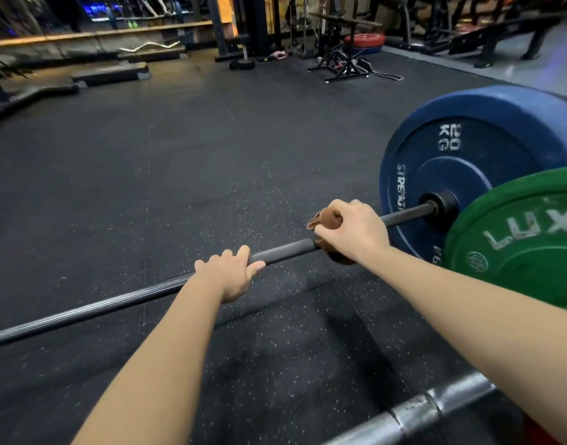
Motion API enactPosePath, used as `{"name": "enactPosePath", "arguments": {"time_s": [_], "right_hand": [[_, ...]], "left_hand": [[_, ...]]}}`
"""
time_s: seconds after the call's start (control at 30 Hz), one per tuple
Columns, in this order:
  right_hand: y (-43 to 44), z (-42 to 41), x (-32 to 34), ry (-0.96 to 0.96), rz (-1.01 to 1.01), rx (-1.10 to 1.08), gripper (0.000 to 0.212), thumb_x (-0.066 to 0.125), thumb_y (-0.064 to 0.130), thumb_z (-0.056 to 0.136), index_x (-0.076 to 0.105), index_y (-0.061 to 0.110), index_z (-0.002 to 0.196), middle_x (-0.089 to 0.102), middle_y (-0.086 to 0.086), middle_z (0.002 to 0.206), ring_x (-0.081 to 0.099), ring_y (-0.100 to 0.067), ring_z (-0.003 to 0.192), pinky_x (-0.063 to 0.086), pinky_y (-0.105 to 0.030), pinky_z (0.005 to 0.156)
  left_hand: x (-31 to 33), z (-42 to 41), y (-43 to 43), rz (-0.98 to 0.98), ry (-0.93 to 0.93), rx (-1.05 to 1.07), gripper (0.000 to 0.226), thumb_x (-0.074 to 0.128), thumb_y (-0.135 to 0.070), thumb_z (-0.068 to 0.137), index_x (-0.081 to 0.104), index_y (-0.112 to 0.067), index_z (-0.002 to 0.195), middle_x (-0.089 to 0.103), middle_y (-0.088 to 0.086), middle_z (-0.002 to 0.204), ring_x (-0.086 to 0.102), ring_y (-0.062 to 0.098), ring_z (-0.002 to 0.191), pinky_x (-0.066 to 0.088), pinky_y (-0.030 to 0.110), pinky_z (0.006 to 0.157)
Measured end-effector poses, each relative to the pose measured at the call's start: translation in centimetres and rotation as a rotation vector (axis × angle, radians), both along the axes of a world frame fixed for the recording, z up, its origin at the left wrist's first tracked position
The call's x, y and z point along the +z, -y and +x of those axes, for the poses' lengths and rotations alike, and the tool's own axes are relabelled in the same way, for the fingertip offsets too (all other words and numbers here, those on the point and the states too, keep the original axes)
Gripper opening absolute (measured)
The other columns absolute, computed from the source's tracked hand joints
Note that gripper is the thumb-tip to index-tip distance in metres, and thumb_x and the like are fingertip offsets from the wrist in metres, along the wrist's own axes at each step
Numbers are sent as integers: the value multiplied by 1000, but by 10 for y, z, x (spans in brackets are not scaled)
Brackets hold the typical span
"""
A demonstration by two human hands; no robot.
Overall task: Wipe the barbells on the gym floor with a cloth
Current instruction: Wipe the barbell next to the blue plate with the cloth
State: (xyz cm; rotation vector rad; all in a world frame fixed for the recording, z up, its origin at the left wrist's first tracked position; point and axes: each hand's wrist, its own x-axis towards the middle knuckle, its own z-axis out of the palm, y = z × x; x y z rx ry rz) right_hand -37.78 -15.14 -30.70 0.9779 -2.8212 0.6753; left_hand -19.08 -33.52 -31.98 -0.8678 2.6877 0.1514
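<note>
Two hands on barbell: left hand grips; right hand clutches cloth.

the barbell is dark matt metal, the cloth soft brown fabric. the blue plate and green plate look matt rubber; the floor is speckled rubber, the nearer bar shiny scuffed steel.

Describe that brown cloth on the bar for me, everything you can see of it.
The cloth is brown, soft-looking and bunched, mostly hidden. The right hand grips it round the dark barbell shaft, with folds showing above the hand and a lump hanging below the shaft. It sits between the left hand and the blue plate. Nothing else visibly touches it.
</note>
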Motion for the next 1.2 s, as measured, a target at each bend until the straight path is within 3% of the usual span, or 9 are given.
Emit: {"name": "enactPosePath", "arguments": {"time_s": [0.13, 0.4, 0.53, 0.7, 0.83, 1.0, 1.2], "right_hand": [[-16, -14, 6, 55, 48, 55, 27, 60, 65, 81, 56, 43, 96, 56, 8, 97, 57, -20, 90, 52, -36, 73], [-33, -38, 6, 31, -56, -263, 31, 61, 59, 83, 62, 34, 102, 59, 3, 91, 55, -24, 86, 43, -34, 68], [-11, -17, 6, -81, 65, -174, 35, 57, 64, 82, 57, 33, 96, 60, -1, 91, 60, -28, 89, 49, -35, 69], [-7, -4, 5, -52, 75, -22, 33, 57, 65, 84, 56, 35, 99, 57, 3, 94, 57, -22, 88, 52, -35, 71], [-23, -24, 5, -47, 67, -100, 35, 55, 66, 83, 57, 37, 103, 58, 3, 94, 59, -23, 86, 52, -35, 69], [-31, -37, 2, -20, 18, -251, 37, 56, 64, 84, 58, 34, 107, 58, -2, 97, 57, -27, 90, 43, -34, 67], [-3, -7, 2, -54, 46, -146, 38, 58, 62, 86, 58, 31, 108, 54, -1, 99, 56, -27, 98, 45, -35, 71]], "left_hand": [[2, 0, -2, -8, 8, -5, 57, 11, -63, 104, 37, -22, 134, 50, 9, 133, 48, 34, 123, 34, 52, 102], [0, 1, -2, -12, 2, -1, 57, 11, -62, 105, 36, -21, 137, 50, 10, 136, 48, 34, 125, 33, 52, 102], [1, 1, -3, -3, 3, -6, 58, 11, -62, 105, 35, -21, 139, 50, 11, 137, 48, 35, 126, 33, 53, 104], [1, 1, -3, -6, 3, -4, 57, 12, -62, 105, 36, -21, 136, 50, 11, 136, 48, 35, 124, 33, 52, 103], [2, 1, -4, -12, 3, -3, 58, 12, -62, 105, 35, -21, 138, 49, 11, 137, 48, 34, 125, 33, 53, 103], [1, 1, -3, 4, -4, 0, 57, 12, -62, 105, 36, -21, 137, 50, 11, 137, 49, 35, 125, 33, 53, 103], [2, 1, -2, 9, -9, -5, 55, 13, -61, 106, 37, -21, 135, 50, 11, 137, 49, 35, 125, 32, 54, 103]]}}
